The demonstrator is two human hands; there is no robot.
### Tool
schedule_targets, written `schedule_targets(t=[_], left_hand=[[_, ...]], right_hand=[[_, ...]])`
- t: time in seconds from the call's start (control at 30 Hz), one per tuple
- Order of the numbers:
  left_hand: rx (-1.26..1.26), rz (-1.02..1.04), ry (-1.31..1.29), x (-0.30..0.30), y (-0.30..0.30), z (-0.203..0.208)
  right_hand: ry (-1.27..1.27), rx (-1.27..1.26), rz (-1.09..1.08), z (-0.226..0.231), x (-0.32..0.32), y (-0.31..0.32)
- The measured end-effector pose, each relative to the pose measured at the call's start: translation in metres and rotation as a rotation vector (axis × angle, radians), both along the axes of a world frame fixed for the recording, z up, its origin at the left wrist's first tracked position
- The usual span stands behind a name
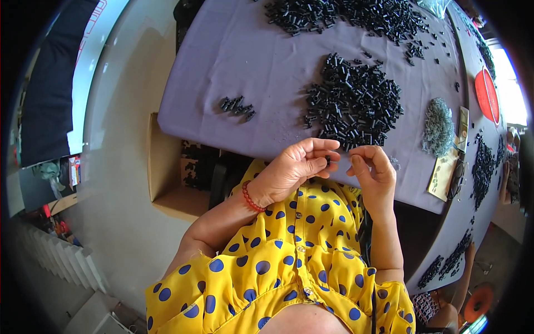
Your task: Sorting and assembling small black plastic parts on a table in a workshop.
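Observation:
Just over the near edge of the cloth-covered table (222,61), my two hands are close together but apart. My left hand (295,167), with a red bead bracelet at its wrist, is closed on a small black tubular part (327,160) held between thumb and fingers. Thumb and index finger of my right hand (375,170) are pinched together; anything between them is too small to make out. Right beyond both hands lies a heap of similar black parts (356,103). A small cluster of black parts (237,108) rests apart on the left.
More black parts (356,14) spread along the far side. At the right are a grey fibre tangle (438,127), a yellowish card (440,173) and eyeglasses (458,177). An open cardboard box (172,192) stands below the left edge. Another person's arm (464,273) shows at the lower right.

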State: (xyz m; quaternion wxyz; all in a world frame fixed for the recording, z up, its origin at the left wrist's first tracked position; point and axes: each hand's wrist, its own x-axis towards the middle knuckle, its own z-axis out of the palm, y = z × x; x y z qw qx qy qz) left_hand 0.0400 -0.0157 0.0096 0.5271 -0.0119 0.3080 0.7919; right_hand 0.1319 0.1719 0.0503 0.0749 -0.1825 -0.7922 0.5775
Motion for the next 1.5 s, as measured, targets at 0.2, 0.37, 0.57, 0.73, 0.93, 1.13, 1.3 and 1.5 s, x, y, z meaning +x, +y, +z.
schedule_targets(t=[0.2,0.37,0.57,0.73,0.93,1.13,1.3,1.5], left_hand=[[-0.136,-0.030,0.259,0.006,-0.001,0.000],[-0.288,0.061,0.683,0.011,0.002,0.003],[-0.097,0.038,0.129,0.005,0.001,0.000],[0.041,0.034,-0.070,0.006,0.002,-0.014],[0.006,0.101,0.001,0.013,0.007,-0.014],[-0.026,0.139,0.074,0.016,0.008,-0.014],[-0.039,0.142,0.071,0.017,0.010,-0.011],[-0.130,0.055,0.084,0.013,0.007,-0.008]], right_hand=[[-0.016,-0.318,0.034,0.001,0.000,-0.002],[0.074,-0.229,0.043,-0.009,0.001,-0.006],[0.098,-0.179,0.005,-0.017,0.006,-0.011],[0.175,-0.091,0.001,-0.018,0.005,-0.013],[0.215,0.168,0.036,-0.019,0.004,-0.012],[0.201,0.249,0.033,-0.021,0.004,-0.014],[0.252,0.411,0.038,-0.025,0.004,-0.014],[0.397,0.745,0.178,-0.016,0.000,-0.010]])
